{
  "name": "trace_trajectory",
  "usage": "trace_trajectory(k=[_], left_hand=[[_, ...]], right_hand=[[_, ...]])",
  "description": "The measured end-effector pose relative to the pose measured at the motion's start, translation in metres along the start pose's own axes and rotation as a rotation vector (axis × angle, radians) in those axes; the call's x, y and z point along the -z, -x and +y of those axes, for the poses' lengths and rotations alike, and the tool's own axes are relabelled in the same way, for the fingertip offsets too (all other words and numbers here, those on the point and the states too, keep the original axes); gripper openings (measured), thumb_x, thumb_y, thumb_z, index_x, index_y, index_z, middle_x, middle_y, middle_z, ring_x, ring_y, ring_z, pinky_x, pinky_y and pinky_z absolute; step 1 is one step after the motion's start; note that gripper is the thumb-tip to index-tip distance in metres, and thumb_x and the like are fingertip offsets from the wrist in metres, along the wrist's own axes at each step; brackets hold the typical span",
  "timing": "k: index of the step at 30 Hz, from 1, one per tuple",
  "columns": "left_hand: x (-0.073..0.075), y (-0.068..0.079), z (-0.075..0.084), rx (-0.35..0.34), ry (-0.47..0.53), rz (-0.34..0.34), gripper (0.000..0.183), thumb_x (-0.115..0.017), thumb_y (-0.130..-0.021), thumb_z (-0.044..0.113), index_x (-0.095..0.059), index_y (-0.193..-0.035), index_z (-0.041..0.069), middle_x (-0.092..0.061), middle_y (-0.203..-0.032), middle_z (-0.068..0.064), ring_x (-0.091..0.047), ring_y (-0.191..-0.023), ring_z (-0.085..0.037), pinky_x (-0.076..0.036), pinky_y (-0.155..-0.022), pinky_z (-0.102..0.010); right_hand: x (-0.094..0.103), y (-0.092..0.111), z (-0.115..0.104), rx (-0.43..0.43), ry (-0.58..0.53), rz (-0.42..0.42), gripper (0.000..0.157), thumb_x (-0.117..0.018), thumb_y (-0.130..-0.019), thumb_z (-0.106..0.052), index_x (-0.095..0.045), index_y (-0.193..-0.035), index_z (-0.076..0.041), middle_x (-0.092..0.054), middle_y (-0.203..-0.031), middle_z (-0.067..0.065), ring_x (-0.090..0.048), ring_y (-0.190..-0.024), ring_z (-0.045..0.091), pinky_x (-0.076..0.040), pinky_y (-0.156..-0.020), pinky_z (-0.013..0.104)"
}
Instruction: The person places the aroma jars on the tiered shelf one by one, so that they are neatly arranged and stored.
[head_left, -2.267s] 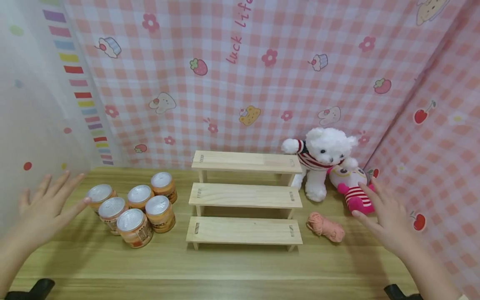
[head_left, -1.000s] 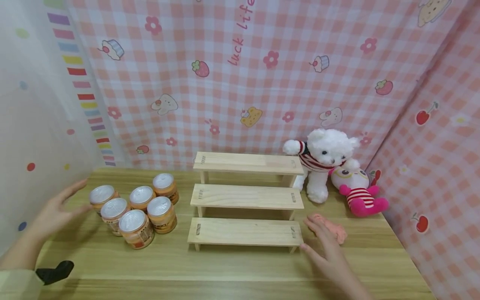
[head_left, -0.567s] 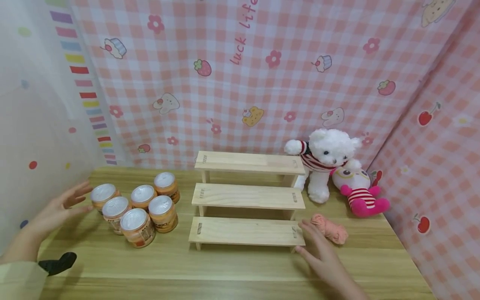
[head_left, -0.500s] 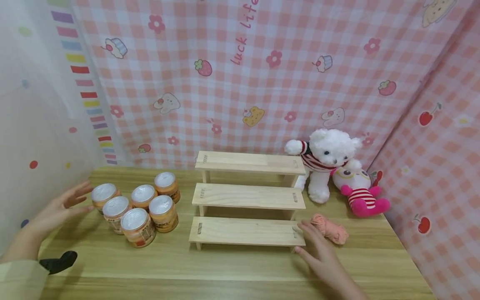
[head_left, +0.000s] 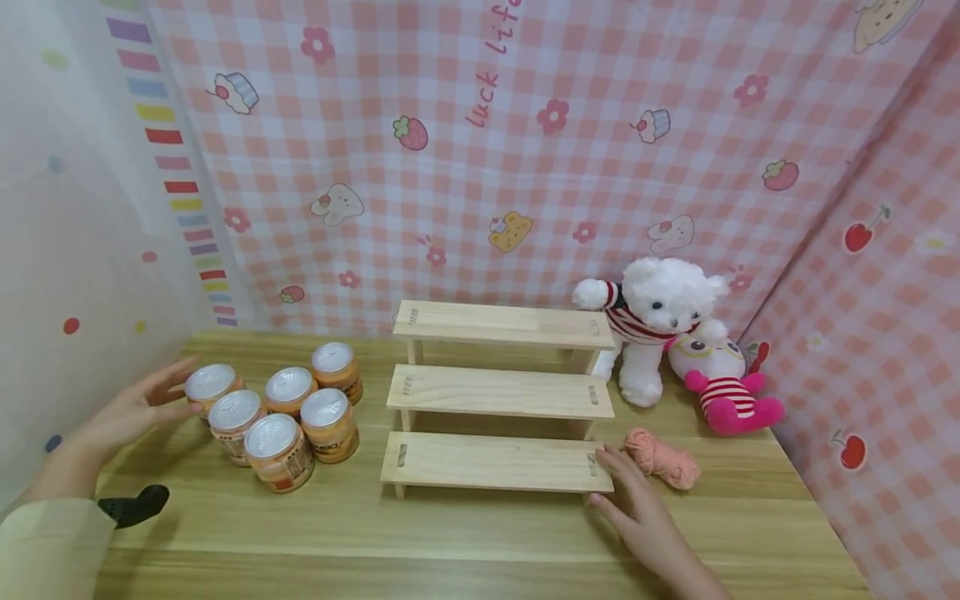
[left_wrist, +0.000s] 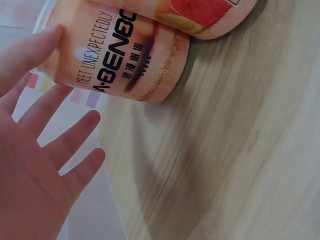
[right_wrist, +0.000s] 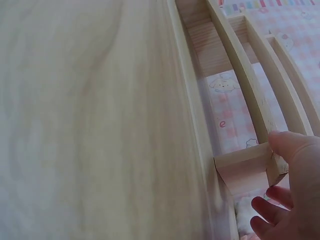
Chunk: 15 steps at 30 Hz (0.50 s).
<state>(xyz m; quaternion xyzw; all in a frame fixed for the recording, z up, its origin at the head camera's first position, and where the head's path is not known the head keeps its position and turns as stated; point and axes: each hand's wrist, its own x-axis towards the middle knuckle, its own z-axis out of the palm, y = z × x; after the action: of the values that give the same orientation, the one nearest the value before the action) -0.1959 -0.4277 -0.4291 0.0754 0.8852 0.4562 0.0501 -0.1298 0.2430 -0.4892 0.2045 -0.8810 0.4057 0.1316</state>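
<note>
Wooden rack [head_left: 500,392] stands apart from cans [head_left: 272,435], right hand [head_left: 637,512] gripping its edge [right_wrist: 276,172]

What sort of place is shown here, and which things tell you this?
Probably an indoor tabletop corner arranged for display: pink-and-white checked fabric curtain hangs behind, while a pale three-tier wooden stand and white fluffy plush toy in striped sweater are on a wood-grain table.

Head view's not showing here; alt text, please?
Right hand at the right end of the lowest step of a wooden stand; left hand at six cans. Right of the stand: pink yarn, two plush toys.
</note>
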Motion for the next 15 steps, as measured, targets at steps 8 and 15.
trace_trajectory(k=[8,15], left_hand=[[0.0003,-0.0053,0.0030,0.007,-0.057,-0.039,0.072,-0.060,-0.096,0.019,-0.017,-0.153,0.006,-0.033,-0.145,-0.016,-0.031,-0.126,-0.049,-0.041,-0.087,-0.029],[0.0006,-0.0086,-0.0014,-0.029,0.050,-0.047,0.064,-0.061,-0.094,0.011,-0.027,-0.149,0.008,-0.047,-0.123,0.022,-0.044,-0.112,0.005,-0.040,-0.080,-0.015]], right_hand=[[-0.0017,0.0006,0.0020,-0.010,-0.022,0.027,0.057,-0.071,-0.085,-0.006,-0.050,-0.137,-0.011,-0.043,-0.141,0.022,-0.035,-0.128,0.043,-0.013,-0.101,0.006],[-0.0044,0.0011,0.0040,0.002,-0.017,0.048,0.055,-0.071,-0.085,-0.004,-0.051,-0.136,-0.009,-0.045,-0.139,0.022,-0.036,-0.127,0.043,-0.015,-0.103,0.007]])
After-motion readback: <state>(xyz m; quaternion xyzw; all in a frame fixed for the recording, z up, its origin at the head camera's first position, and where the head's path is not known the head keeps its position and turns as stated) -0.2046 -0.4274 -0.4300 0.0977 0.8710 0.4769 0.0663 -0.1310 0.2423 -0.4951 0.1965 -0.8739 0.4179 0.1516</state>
